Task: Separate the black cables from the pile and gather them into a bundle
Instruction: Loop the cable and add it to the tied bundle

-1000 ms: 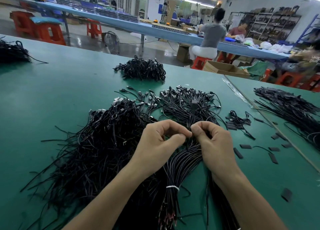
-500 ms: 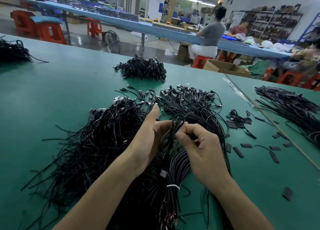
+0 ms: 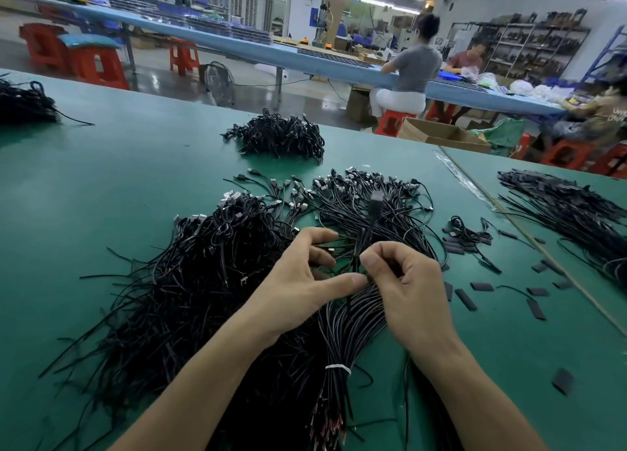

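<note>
1. The fingers (image 3: 375, 251) of the right hand (image 3: 410, 291) are curled tight and pinch one black cable (image 3: 376, 202). The cable sticks up from the pinch, with its plug at the top.
2. The left hand (image 3: 298, 287) is just beside the right hand. Its fingers are bent a little and spread apart. Its thumb reaches over to the spot where the right hand pinches. I cannot tell if the left hand grips anything.
3. Under both hands lies a bundle (image 3: 342, 328) of black cables. A white band (image 3: 338, 368) ties it near the bottom. The plug ends fan out at the far side, past the hands.
4. A big loose pile (image 3: 190, 274) of black cables lies to the left, touching the bundle.
5. Everything lies on a green surface (image 3: 101, 186).
6. A smaller heap (image 3: 278, 135) of cables sits farther back, well apart from the hands.
7. Little flat black pieces (image 3: 465, 299) lie to the right of the hands.
8. More long black cables (image 3: 576, 213) lie far to the right.
</note>
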A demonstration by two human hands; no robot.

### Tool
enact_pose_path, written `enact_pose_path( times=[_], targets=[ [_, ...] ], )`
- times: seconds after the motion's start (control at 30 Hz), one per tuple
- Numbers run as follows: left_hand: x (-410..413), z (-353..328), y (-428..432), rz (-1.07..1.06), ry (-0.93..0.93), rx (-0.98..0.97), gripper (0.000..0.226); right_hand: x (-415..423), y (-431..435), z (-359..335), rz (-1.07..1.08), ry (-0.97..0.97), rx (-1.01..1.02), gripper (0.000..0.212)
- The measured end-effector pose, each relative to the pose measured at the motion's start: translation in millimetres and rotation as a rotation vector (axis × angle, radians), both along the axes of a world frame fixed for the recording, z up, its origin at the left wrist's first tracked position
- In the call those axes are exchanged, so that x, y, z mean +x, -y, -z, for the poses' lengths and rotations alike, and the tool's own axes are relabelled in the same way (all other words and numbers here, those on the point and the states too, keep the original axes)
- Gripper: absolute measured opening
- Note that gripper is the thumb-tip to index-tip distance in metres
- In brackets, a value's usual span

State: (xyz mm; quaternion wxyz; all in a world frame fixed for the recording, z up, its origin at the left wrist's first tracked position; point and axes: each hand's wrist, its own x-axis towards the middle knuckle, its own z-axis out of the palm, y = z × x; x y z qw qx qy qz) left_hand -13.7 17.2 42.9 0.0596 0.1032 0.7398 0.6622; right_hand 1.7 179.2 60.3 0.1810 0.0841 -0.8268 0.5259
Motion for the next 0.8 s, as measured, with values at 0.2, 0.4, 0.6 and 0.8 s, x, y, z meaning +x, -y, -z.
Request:
enact_pose_path(
  times=[0.2,0.4,0.6,0.8],
  targets=[
    [-3,1,3,0.073,-0.081,-0.187,0.020,-6,11,5,-0.053,0.086,-0.175,0.014],
    [-24,3,47,-0.394,-0.143,-0.535,0.030,-19,-6,33,-0.064,0.373,0.015,0.015],
    [-45,22,93,-0.825,-0.016,-0.747,0.047,-25,-15,67,0.080,0.457,0.601,0.026],
    [-47,35,90,-0.829,0.055,-0.714,0.050,-36,17,68,0.085,0.350,0.786,0.037]
  ],
)
